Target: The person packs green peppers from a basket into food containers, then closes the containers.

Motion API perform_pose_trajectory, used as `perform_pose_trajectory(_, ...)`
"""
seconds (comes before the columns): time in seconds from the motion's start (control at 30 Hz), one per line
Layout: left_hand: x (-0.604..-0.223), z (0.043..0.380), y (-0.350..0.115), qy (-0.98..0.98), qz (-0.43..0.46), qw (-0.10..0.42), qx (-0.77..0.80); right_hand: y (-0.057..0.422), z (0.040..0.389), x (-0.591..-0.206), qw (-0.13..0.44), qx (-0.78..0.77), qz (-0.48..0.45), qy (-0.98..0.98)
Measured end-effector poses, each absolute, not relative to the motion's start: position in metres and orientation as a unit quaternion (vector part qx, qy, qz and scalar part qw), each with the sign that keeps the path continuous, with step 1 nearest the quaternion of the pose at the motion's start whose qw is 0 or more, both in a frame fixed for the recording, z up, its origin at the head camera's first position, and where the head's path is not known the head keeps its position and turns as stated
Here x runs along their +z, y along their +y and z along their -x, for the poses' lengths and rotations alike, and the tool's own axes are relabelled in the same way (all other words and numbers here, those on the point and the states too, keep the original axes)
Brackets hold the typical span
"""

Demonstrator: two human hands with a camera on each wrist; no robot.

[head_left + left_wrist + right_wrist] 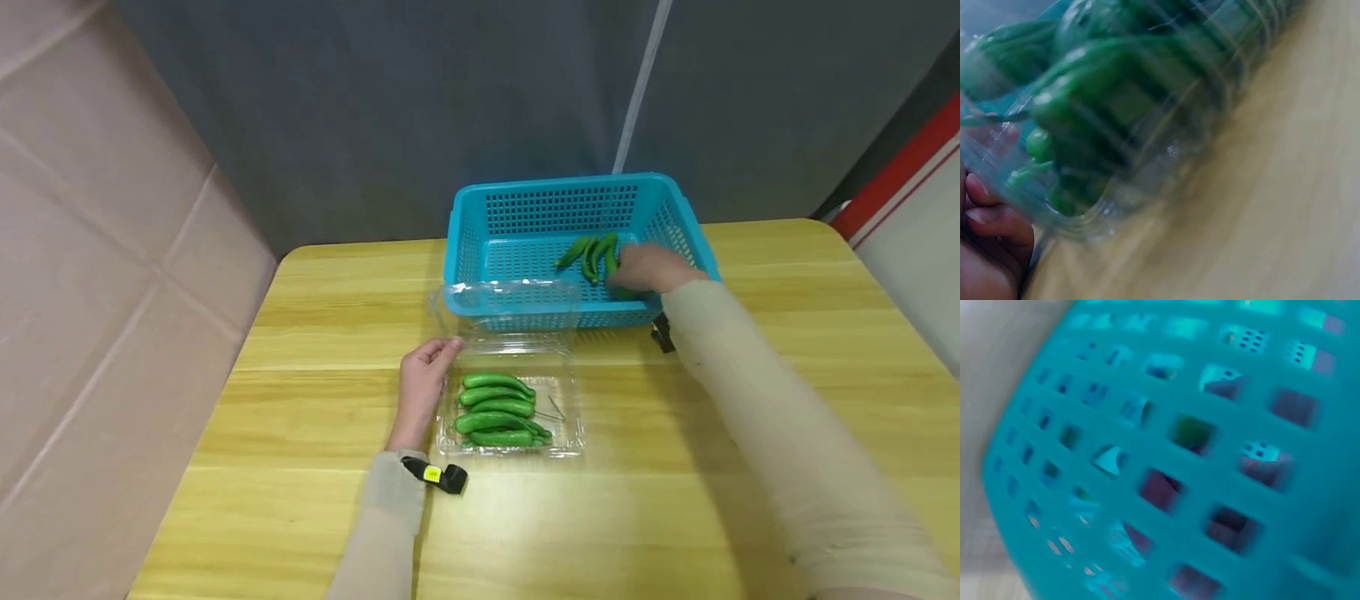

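A clear plastic clamshell box [573, 417] lies with its lid raised, the lid leaning over the near rim of a blue basket [678, 200]. Several green chili peppers [495, 421] lie side by side in the box. At its upper left edge, near the hinge, my left hand [422, 379] pinches the plastic; the left wrist view shows curled fingers [1004, 225] beside the box wall. Down inside the basket my right hand [652, 268] reaches among several more chili peppers [592, 254]. Its fingertips are hidden, and the right wrist view sees it only through the basket's holes.
Both containers stand on a wooden table [300, 417], the basket along its far edge. Behind rises a dark grey panel [375, 125]. A tiled wall [112, 292] is on the left, and a red and white surface [915, 217] on the right.
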State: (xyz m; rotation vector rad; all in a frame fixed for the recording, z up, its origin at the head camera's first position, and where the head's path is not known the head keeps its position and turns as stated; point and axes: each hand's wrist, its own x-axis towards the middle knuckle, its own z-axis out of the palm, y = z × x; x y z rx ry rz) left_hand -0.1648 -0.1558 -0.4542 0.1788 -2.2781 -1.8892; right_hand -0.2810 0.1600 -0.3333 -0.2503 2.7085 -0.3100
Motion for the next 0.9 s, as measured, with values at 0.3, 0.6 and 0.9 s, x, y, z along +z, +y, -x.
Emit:
perform_pose_trajectory(0.3,-0.439,0.159,-0.156,-0.754,-0.068,0.065,-0.651,0.158,0.278,-0.309,0.175,-0.111,0.103,0.973)
perform_pose_trajectory(0.6,-0.441,0.16,-0.156,-0.762,-0.064,0.071,-0.641,0.16,0.271,-0.298,0.176,-0.122,0.109,0.971)
perform_pose_trajectory(0.9,-0.452,0.165,-0.156,-0.759,-0.063,0.09,-0.642,0.158,0.259,-0.292,0.161,-0.132,0.118,0.971)
